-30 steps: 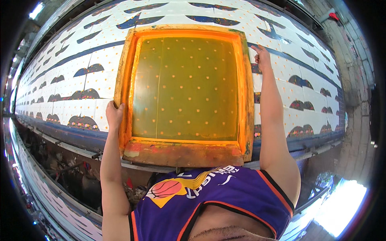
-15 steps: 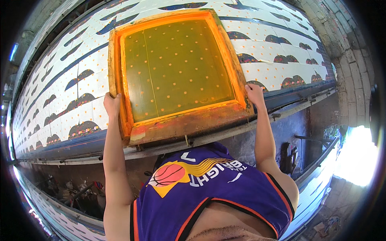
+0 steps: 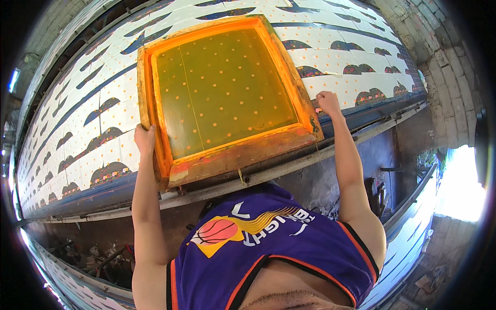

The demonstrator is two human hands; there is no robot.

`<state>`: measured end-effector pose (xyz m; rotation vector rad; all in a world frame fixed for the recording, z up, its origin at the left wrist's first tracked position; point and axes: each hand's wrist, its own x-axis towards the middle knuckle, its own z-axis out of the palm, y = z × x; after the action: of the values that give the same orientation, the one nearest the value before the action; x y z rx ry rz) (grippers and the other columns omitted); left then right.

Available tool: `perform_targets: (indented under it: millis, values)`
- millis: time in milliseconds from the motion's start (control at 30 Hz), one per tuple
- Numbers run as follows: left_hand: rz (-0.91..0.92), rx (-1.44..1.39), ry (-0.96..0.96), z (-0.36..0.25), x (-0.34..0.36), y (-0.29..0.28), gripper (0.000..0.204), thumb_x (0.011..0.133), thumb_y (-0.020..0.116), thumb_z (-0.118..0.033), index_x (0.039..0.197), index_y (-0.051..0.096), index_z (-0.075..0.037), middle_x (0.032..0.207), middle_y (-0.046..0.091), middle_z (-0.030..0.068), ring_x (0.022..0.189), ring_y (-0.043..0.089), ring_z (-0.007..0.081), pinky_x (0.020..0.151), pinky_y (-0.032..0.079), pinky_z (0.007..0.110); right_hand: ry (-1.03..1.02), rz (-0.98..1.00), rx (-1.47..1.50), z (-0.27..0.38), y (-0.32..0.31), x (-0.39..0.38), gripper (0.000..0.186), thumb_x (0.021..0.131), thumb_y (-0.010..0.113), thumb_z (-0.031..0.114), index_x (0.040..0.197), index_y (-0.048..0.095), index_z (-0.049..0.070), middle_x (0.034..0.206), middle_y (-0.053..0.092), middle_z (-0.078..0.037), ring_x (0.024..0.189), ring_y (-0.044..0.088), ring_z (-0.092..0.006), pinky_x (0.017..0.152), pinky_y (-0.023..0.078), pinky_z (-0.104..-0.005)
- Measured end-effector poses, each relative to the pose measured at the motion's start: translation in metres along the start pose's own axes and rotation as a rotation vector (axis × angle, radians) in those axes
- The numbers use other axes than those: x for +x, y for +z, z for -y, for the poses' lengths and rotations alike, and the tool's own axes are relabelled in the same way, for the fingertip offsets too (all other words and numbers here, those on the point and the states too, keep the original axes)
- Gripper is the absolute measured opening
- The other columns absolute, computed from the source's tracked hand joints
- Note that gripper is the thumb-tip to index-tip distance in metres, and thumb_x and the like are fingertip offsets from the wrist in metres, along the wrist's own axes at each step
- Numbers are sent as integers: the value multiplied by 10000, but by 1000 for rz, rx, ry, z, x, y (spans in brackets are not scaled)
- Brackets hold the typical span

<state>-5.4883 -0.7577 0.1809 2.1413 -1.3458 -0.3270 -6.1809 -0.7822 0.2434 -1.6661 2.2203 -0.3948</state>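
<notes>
A wooden screen printing frame with orange-coated sides lies on the printed sheets in front of me. Its olive-green mesh carries rows of small pale motifs and one thin yellow line. My left hand grips the frame's left side, low down, thumb on top. On the opposite side, my right hand is closed at the right edge, its curled fingers against the wood; the exact contact is partly hidden. The frame's near rail overhangs the table's front edge slightly.
A long table bears white sheets with dark curved shapes and orange dots. Along its near side runs a metal rail. Brick wall stands at the right, with bright light below it. Loose clutter lies low at the left.
My right hand has shifted a little farther up the frame's right edge. The left hand keeps its hold. The whole view has tilted slightly.
</notes>
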Motion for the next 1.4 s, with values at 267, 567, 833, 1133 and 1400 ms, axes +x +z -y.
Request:
perform_targets:
  millis: [267, 567, 833, 1133, 1400]
  values:
    - [-31, -34, 26, -6, -5, -1, 411, 858, 786, -261, 1033, 641, 81, 996, 685, 284, 952, 657, 462, 849, 506, 488, 74, -111, -430, -31, -8, 93, 540, 1030, 512, 414, 1514, 465, 179, 1635, 346, -57, 1501, 291, -367, 1156, 333, -620]
    - [-67, -17, -1, 6, -3, 6, 397, 848, 783, -256, 1018, 649, 78, 1007, 685, 284, 967, 654, 457, 860, 501, 496, -124, -154, -531, 3, -21, 31, 505, 1051, 463, 488, 1275, 657, 79, 1447, 547, -108, 1463, 338, -368, 1147, 274, -691]
    - [-22, 7, -23, 0, -1, -2, 482, 823, 797, -316, 1042, 653, 89, 1042, 687, 296, 997, 660, 455, 885, 509, 494, -870, 45, 61, 147, 41, -109, 455, 940, 677, 402, 1175, 671, 12, 1266, 636, -192, 1224, 570, -393, 1064, 445, -486]
    - [3, -11, -11, 6, 3, -4, 575, 823, 747, -403, 1070, 638, 106, 1077, 675, 301, 1040, 649, 451, 922, 508, 501, -896, 202, -283, 222, 81, -208, 197, 815, 675, 206, 932, 694, 49, 934, 699, -146, 935, 695, -335, 803, 565, -469]
    - [39, -19, 6, 3, 0, -4, 548, 869, 713, -372, 1108, 608, 111, 1158, 643, 300, 1115, 615, 447, 978, 486, 499, -793, 158, -375, 254, 82, -194, 247, 826, 762, 340, 935, 784, 119, 728, 708, -169, 748, 711, -372, 677, 552, -473]
